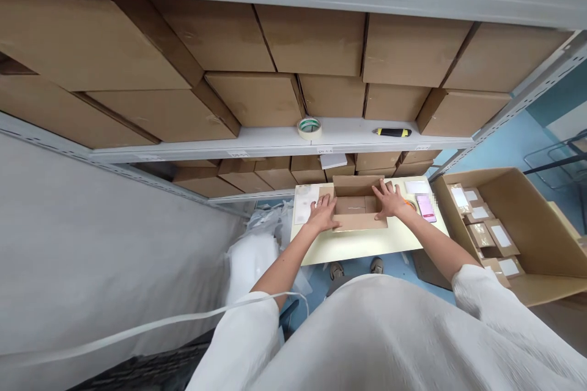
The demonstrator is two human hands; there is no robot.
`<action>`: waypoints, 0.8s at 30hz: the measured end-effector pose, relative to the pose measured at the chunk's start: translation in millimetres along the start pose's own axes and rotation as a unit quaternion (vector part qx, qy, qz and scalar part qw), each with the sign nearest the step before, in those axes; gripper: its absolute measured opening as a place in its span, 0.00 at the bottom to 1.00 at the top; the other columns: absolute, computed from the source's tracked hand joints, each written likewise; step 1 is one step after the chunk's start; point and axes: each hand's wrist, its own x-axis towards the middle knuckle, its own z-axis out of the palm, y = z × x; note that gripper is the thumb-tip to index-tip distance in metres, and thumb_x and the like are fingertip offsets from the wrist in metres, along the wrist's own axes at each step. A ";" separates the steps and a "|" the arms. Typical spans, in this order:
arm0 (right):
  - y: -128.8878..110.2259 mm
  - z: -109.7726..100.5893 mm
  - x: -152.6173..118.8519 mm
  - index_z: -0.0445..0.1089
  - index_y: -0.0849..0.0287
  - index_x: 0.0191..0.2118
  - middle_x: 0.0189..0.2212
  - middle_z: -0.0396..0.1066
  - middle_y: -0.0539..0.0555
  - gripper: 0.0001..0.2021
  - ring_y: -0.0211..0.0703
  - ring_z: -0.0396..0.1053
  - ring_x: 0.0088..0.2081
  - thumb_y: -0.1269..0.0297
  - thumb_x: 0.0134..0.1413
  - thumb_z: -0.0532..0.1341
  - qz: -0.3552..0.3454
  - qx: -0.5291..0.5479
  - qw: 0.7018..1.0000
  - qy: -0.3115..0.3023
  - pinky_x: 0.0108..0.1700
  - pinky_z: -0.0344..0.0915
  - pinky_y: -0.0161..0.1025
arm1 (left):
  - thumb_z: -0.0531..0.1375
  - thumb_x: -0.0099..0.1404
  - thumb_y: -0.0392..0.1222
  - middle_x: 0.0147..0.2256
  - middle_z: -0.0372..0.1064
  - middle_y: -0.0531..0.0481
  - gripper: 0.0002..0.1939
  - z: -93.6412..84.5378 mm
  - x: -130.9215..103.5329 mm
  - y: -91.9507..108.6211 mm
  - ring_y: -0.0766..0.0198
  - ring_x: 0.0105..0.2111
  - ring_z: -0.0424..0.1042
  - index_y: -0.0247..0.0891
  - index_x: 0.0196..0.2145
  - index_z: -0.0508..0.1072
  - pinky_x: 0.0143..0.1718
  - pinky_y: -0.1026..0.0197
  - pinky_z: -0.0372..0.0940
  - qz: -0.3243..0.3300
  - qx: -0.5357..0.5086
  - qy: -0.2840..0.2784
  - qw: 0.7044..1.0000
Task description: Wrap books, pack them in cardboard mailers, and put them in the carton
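An open cardboard box [360, 220] lies on a pale yellow table, with its inside facing up and its inner bottom bare. My left hand [322, 214] grips the left side of this box, thumb toward the near edge and fingers toward the far side. On the opposite side, my right hand [389, 200] holds the right wall, its fingers spread between the far and near corners. Just right of that hand lie an orange-edged roll [409, 203], partly hidden by the wrist, and a phone [426, 208] with a pink screen.
Shelves with stacked cartons [312, 43] rise ahead. A tape roll [309, 128] and a yellow-black utility knife [392, 132] rest on one shelf. To the right, a large carton [545, 244] holds several small labelled boxes. White plastic packing [252, 263] sits left of the table [362, 249].
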 end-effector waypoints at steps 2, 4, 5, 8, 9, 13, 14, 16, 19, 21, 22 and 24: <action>0.2 1.0 11.0 0.35 0.54 0.83 0.82 0.23 0.68 0.76 0.82 0.33 0.79 0.35 0.35 0.77 -0.003 -0.019 1.000 -0.017 0.76 0.29 0.72 | 0.76 0.54 0.56 0.79 0.41 0.30 0.61 7.3 1.8 -2.9 0.34 0.78 0.42 0.44 0.77 0.54 0.74 0.33 0.45 0.003 -0.002 -0.001 1.000; 0.5 2.0 20.2 0.29 0.53 0.83 0.81 0.21 0.69 0.79 0.80 0.30 0.79 0.34 0.35 0.77 -0.006 -0.026 0.999 -0.035 0.75 0.26 0.73 | 0.77 0.53 0.55 0.79 0.41 0.30 0.63 15.2 3.6 -6.6 0.34 0.78 0.43 0.43 0.78 0.53 0.73 0.35 0.48 0.012 -0.019 0.011 1.000; 0.7 2.6 24.1 0.26 0.53 0.82 0.81 0.21 0.70 0.80 0.79 0.29 0.80 0.34 0.35 0.77 -0.003 -0.026 0.999 -0.046 0.75 0.26 0.75 | 0.78 0.53 0.55 0.78 0.42 0.30 0.63 19.2 4.4 -8.9 0.33 0.78 0.44 0.43 0.78 0.53 0.74 0.36 0.49 0.017 -0.032 0.020 0.999; 1.1 4.9 32.8 0.19 0.51 0.81 0.81 0.19 0.71 0.81 0.77 0.24 0.80 0.36 0.36 0.78 0.017 -0.012 0.996 -0.088 0.73 0.24 0.79 | 0.79 0.52 0.53 0.78 0.43 0.31 0.64 30.7 6.7 -16.4 0.34 0.78 0.45 0.43 0.78 0.53 0.75 0.40 0.51 0.037 -0.080 0.046 0.995; 1.1 5.5 35.0 0.17 0.49 0.81 0.81 0.18 0.70 0.81 0.77 0.22 0.80 0.36 0.36 0.78 0.024 -0.005 0.995 -0.101 0.73 0.24 0.80 | 0.79 0.52 0.53 0.78 0.43 0.32 0.64 34.0 7.3 -18.8 0.34 0.78 0.45 0.42 0.78 0.53 0.75 0.40 0.51 0.044 -0.096 0.055 0.993; -0.3 6.3 43.1 0.14 0.47 0.80 0.81 0.16 0.69 0.83 0.76 0.19 0.80 0.40 0.35 0.80 0.044 0.014 0.990 -0.136 0.73 0.26 0.79 | 0.80 0.50 0.50 0.78 0.46 0.34 0.63 42.4 7.2 -29.0 0.34 0.77 0.46 0.43 0.77 0.56 0.75 0.40 0.53 0.065 -0.157 0.078 0.982; -0.9 5.9 45.2 0.14 0.47 0.80 0.81 0.15 0.68 0.84 0.76 0.20 0.80 0.42 0.35 0.80 0.049 0.015 0.988 -0.144 0.74 0.27 0.78 | 0.80 0.50 0.50 0.77 0.48 0.34 0.62 43.4 6.7 -32.1 0.34 0.77 0.47 0.43 0.77 0.58 0.75 0.40 0.54 0.069 -0.175 0.083 0.979; -1.8 4.7 49.1 0.14 0.47 0.80 0.81 0.15 0.68 0.85 0.75 0.20 0.80 0.44 0.33 0.81 0.055 0.020 0.986 -0.158 0.75 0.31 0.76 | 0.77 0.55 0.50 0.75 0.54 0.36 0.53 44.2 5.6 -39.6 0.37 0.76 0.52 0.43 0.74 0.63 0.74 0.41 0.56 0.077 -0.218 0.101 0.968; -1.9 2.1 52.6 0.15 0.46 0.80 0.81 0.15 0.67 0.86 0.73 0.21 0.80 0.46 0.32 0.83 0.060 0.037 0.983 -0.168 0.75 0.44 0.73 | 0.67 0.69 0.49 0.68 0.66 0.39 0.32 44.1 6.3 -55.8 0.46 0.70 0.65 0.43 0.68 0.70 0.70 0.46 0.63 0.058 -0.309 0.163 0.935; -1.1 0.2 52.2 0.15 0.45 0.80 0.81 0.15 0.68 0.86 0.73 0.21 0.81 0.47 0.32 0.83 0.062 0.044 0.983 -0.169 0.74 0.49 0.71 | 0.59 0.75 0.46 0.64 0.71 0.40 0.21 43.9 9.1 -71.2 0.52 0.63 0.72 0.42 0.63 0.73 0.64 0.49 0.69 0.015 -0.372 0.217 0.902; -0.6 -0.7 51.1 0.15 0.44 0.80 0.81 0.15 0.68 0.86 0.73 0.21 0.81 0.48 0.32 0.83 0.062 0.046 0.983 -0.168 0.74 0.50 0.71 | 0.57 0.76 0.44 0.61 0.73 0.40 0.19 43.8 11.2 -80.5 0.54 0.60 0.75 0.42 0.61 0.74 0.61 0.51 0.72 -0.017 -0.395 0.240 0.886; 0.2 -2.3 47.6 0.15 0.43 0.80 0.81 0.14 0.67 0.86 0.73 0.21 0.81 0.47 0.32 0.84 0.062 0.050 0.983 -0.167 0.74 0.49 0.70 | 0.57 0.75 0.40 0.58 0.76 0.41 0.16 44.3 15.9 -102.2 0.56 0.55 0.78 0.40 0.57 0.75 0.58 0.53 0.73 -0.100 -0.409 0.266 0.867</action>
